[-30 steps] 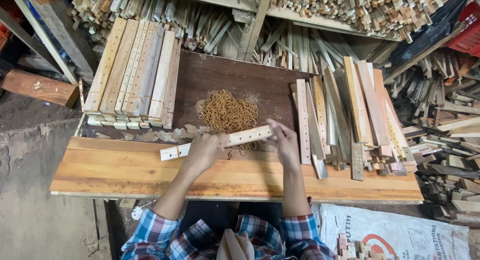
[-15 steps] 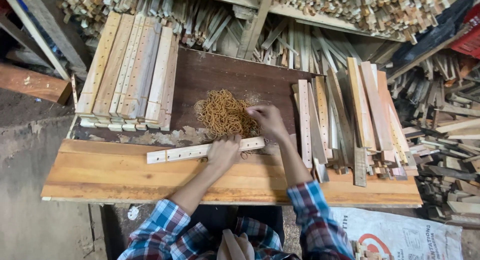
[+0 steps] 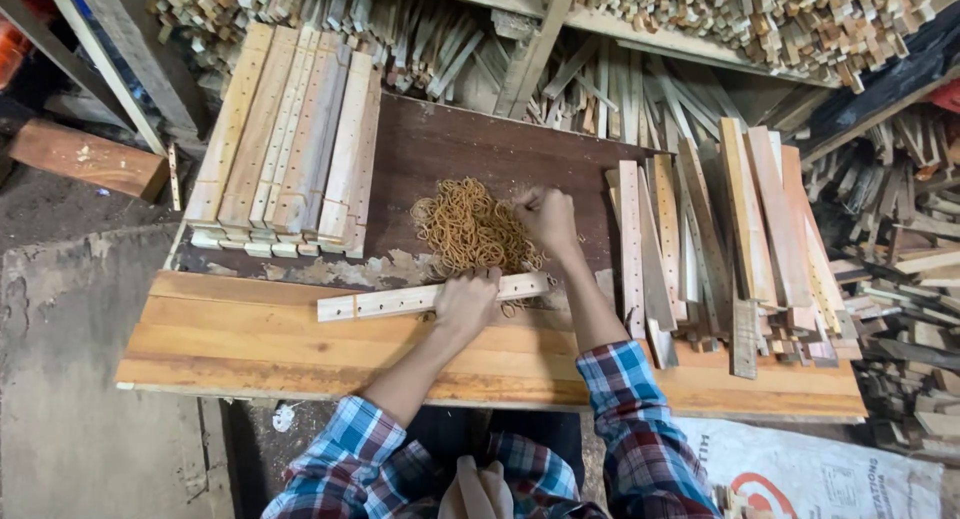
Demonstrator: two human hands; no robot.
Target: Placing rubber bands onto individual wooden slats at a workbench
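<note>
Since a moment ago my right hand (image 3: 545,217) has stayed at the tangled, springy heap of tan rubber bands (image 3: 470,227) at frame centre, fingers curled and pinching into its right edge. My left hand (image 3: 465,301) presses flat on the pale drilled wooden strip (image 3: 430,297), which lies across the dark board's (image 3: 480,144) lower edge. Smooth stacked slats (image 3: 290,139) sit upper left; rougher strips (image 3: 720,249) pile up at right.
</note>
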